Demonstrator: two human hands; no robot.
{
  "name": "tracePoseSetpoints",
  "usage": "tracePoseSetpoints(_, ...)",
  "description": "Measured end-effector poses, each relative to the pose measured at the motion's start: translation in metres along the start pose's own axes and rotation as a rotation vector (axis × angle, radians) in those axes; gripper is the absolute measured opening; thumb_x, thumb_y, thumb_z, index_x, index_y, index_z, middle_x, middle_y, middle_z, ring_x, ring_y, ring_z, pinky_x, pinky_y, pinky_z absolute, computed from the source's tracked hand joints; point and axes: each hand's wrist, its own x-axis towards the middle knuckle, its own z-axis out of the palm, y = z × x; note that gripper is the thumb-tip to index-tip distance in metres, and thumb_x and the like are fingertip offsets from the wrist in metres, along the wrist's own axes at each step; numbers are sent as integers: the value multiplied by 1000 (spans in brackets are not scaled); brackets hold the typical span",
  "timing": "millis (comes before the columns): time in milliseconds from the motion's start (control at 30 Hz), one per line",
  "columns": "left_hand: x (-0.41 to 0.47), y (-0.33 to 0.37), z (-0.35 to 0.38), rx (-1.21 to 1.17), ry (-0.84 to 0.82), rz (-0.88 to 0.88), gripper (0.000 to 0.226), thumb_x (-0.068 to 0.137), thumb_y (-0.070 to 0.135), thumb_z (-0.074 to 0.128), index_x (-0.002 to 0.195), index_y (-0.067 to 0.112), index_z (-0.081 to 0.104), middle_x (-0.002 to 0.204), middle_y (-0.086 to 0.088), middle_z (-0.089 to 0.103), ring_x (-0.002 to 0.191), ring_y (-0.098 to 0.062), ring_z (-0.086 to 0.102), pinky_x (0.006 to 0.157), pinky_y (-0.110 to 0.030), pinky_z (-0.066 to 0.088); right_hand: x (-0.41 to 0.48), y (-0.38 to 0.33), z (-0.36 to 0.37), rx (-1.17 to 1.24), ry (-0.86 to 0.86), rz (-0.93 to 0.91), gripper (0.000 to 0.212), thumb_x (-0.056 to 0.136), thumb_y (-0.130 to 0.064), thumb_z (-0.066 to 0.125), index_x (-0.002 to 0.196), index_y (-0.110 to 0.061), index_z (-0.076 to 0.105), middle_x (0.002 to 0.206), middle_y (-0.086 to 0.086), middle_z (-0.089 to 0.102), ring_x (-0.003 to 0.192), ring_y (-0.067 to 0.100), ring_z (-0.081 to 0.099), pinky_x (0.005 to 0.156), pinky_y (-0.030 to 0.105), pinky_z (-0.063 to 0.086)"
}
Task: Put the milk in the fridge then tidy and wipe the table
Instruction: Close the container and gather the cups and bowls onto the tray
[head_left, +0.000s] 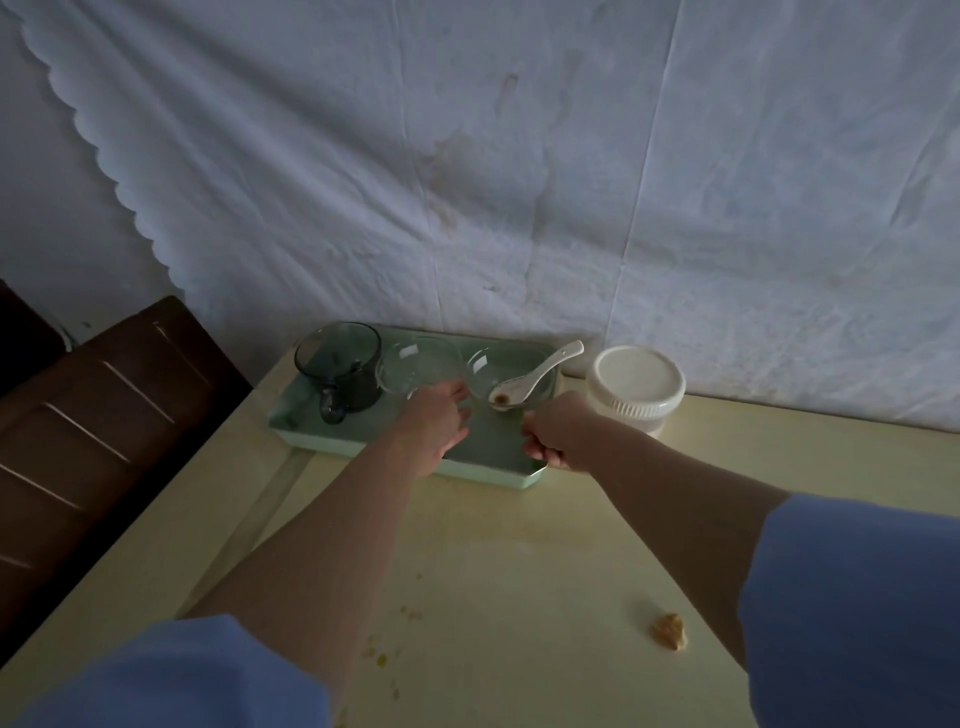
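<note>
At the cream table's far edge I'm clamping my right hand on the pale green rectangular tray's rim, left hand open beside a clear glass bowl on it — lifting lopsidedly could slide that bowl off.

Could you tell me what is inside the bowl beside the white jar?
A white spoon with brown residue lies in the glass bowl; anything beneath its scoop is covered.

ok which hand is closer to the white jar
Right. The right hand holds the tray at its near right corner, just left of the white jar. The left hand reaches over the tray's middle by the glass bowls, farther from the jar.
</note>
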Motion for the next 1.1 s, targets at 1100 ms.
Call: tracePoseSetpoints(1100, -397, 24, 56, 344, -20, 90, 23, 94, -3, 46, 114, 2, 56, 99, -10, 61, 90, -23, 62, 80, -30, 52, -381, 75, -86, -107, -54, -406, 28, 88, 0, 56, 115, 3, 63, 99, 19, 67, 84, 20, 60, 93, 39, 54)
